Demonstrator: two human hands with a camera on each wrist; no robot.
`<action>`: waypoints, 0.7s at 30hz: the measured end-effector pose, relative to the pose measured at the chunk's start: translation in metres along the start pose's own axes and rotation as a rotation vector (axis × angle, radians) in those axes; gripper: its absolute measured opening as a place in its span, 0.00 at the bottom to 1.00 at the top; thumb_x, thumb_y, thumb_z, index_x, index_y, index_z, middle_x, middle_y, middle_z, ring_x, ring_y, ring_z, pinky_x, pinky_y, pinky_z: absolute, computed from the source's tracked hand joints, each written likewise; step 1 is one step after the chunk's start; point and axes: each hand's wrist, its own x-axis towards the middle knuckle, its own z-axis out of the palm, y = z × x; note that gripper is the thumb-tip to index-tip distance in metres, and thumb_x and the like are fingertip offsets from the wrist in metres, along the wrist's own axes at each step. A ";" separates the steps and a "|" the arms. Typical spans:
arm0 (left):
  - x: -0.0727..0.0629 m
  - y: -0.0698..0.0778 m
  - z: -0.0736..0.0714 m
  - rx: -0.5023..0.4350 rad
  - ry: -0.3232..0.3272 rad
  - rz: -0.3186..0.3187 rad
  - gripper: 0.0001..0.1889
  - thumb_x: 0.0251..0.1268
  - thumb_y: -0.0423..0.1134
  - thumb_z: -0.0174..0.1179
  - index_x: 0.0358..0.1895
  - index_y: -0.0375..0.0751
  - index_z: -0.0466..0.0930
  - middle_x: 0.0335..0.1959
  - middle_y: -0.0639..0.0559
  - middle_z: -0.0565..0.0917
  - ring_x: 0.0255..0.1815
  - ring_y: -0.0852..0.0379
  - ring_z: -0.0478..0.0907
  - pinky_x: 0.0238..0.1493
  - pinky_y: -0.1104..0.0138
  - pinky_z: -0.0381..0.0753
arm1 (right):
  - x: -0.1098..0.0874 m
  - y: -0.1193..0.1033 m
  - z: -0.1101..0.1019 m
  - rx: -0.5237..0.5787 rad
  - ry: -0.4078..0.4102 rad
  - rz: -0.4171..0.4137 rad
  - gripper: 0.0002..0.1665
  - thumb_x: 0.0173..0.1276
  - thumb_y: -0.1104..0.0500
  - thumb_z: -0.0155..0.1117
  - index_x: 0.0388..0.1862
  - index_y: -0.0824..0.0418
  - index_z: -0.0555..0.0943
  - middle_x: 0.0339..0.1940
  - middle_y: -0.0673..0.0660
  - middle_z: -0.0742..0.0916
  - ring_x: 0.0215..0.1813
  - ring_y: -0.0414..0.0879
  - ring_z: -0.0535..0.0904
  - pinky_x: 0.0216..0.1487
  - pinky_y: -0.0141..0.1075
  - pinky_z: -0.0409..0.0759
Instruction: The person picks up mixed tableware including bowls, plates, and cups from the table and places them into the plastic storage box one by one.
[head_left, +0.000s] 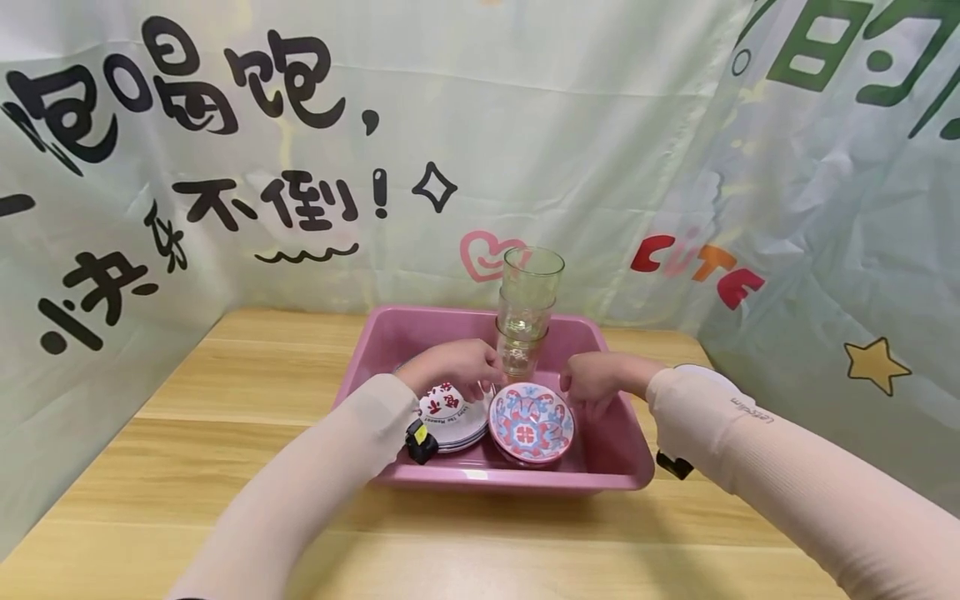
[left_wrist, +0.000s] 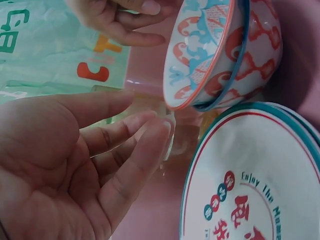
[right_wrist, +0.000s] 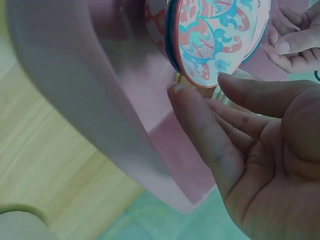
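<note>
Two stacked bowls (head_left: 531, 423) with a red and blue pattern sit in a pink basin (head_left: 517, 481), right of a stack of white plates (head_left: 468, 429) with red lettering. My left hand (head_left: 465, 367) hovers over the plates, left of the bowls; its fingers are loosely bent with nothing between them in the left wrist view. On the bowls' other side, my right hand (head_left: 600, 379) reaches inside the basin's right wall. Its thumb and fingers are apart beside the bowl rim in the right wrist view. Behind the bowls stands a tall stack of clear greenish glasses (head_left: 531, 292).
The basin stands on a wooden table (head_left: 255, 400). Beyond the basin's right side, a white round thing (head_left: 712, 375) is partly hidden by my right sleeve. A printed cloth (head_left: 600, 167) hangs behind and at both sides.
</note>
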 end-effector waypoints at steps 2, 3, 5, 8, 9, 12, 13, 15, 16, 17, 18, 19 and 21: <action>-0.002 0.000 -0.003 0.006 0.004 -0.001 0.12 0.72 0.38 0.57 0.47 0.30 0.79 0.35 0.40 0.80 0.36 0.42 0.84 0.31 0.63 0.86 | -0.002 0.001 -0.001 -0.007 0.005 -0.025 0.12 0.62 0.69 0.55 0.44 0.68 0.79 0.31 0.60 0.84 0.25 0.46 0.84 0.28 0.37 0.85; -0.004 0.000 -0.005 0.013 0.008 0.002 0.12 0.72 0.38 0.57 0.47 0.30 0.79 0.35 0.39 0.80 0.36 0.42 0.84 0.31 0.63 0.86 | -0.003 0.001 -0.001 -0.020 0.011 -0.041 0.14 0.62 0.69 0.55 0.46 0.69 0.79 0.31 0.59 0.83 0.25 0.46 0.83 0.28 0.36 0.84; -0.006 0.000 -0.009 0.031 0.020 0.011 0.12 0.72 0.38 0.57 0.47 0.31 0.80 0.36 0.40 0.81 0.36 0.42 0.84 0.32 0.64 0.86 | -0.007 0.002 -0.002 -0.038 0.019 -0.073 0.17 0.62 0.70 0.53 0.50 0.71 0.79 0.32 0.59 0.83 0.27 0.47 0.83 0.29 0.36 0.84; -0.013 0.000 -0.016 0.059 0.029 0.030 0.12 0.72 0.39 0.57 0.46 0.32 0.80 0.36 0.40 0.81 0.38 0.40 0.84 0.32 0.64 0.86 | -0.011 0.002 -0.004 -0.081 0.052 -0.125 0.20 0.62 0.70 0.53 0.54 0.73 0.77 0.36 0.59 0.83 0.32 0.46 0.82 0.32 0.35 0.83; -0.016 0.000 -0.018 0.072 0.033 0.040 0.12 0.72 0.39 0.57 0.46 0.33 0.80 0.35 0.41 0.81 0.38 0.40 0.84 0.32 0.64 0.86 | -0.013 0.002 -0.005 -0.078 0.057 -0.137 0.21 0.63 0.70 0.53 0.55 0.74 0.77 0.37 0.60 0.84 0.33 0.47 0.82 0.33 0.36 0.83; -0.024 0.000 -0.024 0.098 0.040 0.062 0.12 0.72 0.40 0.57 0.47 0.33 0.80 0.36 0.40 0.82 0.35 0.44 0.84 0.34 0.61 0.86 | -0.018 0.003 -0.007 -0.037 0.072 -0.170 0.22 0.63 0.71 0.53 0.57 0.76 0.75 0.41 0.62 0.84 0.34 0.48 0.83 0.35 0.38 0.84; -0.027 0.000 -0.025 0.105 0.047 0.068 0.12 0.72 0.40 0.57 0.47 0.33 0.80 0.37 0.39 0.82 0.33 0.47 0.84 0.35 0.59 0.86 | -0.019 0.004 -0.007 -0.003 0.072 -0.178 0.22 0.64 0.71 0.52 0.57 0.76 0.74 0.42 0.64 0.84 0.34 0.49 0.84 0.35 0.39 0.85; -0.032 -0.002 -0.029 0.112 0.069 0.075 0.12 0.72 0.40 0.57 0.46 0.34 0.80 0.38 0.39 0.82 0.33 0.47 0.84 0.35 0.58 0.86 | -0.022 0.007 -0.008 0.052 0.077 -0.193 0.20 0.66 0.72 0.52 0.57 0.76 0.73 0.41 0.64 0.84 0.34 0.50 0.85 0.36 0.41 0.86; -0.034 -0.004 -0.031 0.116 0.082 0.079 0.11 0.72 0.40 0.57 0.46 0.35 0.81 0.39 0.38 0.82 0.32 0.48 0.83 0.35 0.59 0.86 | -0.023 0.008 -0.008 0.077 0.081 -0.195 0.19 0.67 0.72 0.52 0.57 0.76 0.73 0.41 0.64 0.85 0.34 0.50 0.85 0.37 0.42 0.86; -0.037 -0.005 -0.032 0.118 0.097 0.084 0.11 0.72 0.40 0.57 0.46 0.35 0.81 0.39 0.38 0.82 0.32 0.49 0.83 0.35 0.60 0.86 | -0.024 0.010 -0.008 0.098 0.088 -0.197 0.18 0.69 0.71 0.53 0.57 0.75 0.73 0.41 0.64 0.85 0.34 0.49 0.85 0.37 0.43 0.86; -0.040 -0.007 -0.034 0.122 0.114 0.090 0.10 0.72 0.40 0.57 0.45 0.36 0.81 0.38 0.39 0.82 0.33 0.48 0.83 0.34 0.62 0.86 | -0.025 0.011 -0.008 0.109 0.098 -0.198 0.18 0.69 0.70 0.54 0.57 0.75 0.73 0.41 0.63 0.85 0.34 0.49 0.85 0.38 0.43 0.86; -0.044 -0.008 -0.036 0.116 0.131 0.095 0.10 0.72 0.40 0.58 0.44 0.36 0.81 0.37 0.39 0.83 0.34 0.46 0.83 0.33 0.63 0.86 | -0.026 0.012 -0.008 0.112 0.109 -0.196 0.18 0.70 0.70 0.56 0.57 0.74 0.74 0.42 0.63 0.85 0.34 0.48 0.85 0.38 0.43 0.86; -0.051 -0.012 -0.040 0.112 0.166 0.112 0.10 0.71 0.40 0.58 0.45 0.36 0.81 0.35 0.42 0.83 0.35 0.45 0.83 0.32 0.65 0.85 | -0.029 0.013 -0.008 0.111 0.135 -0.191 0.18 0.70 0.68 0.57 0.58 0.72 0.74 0.43 0.62 0.85 0.35 0.48 0.85 0.39 0.43 0.86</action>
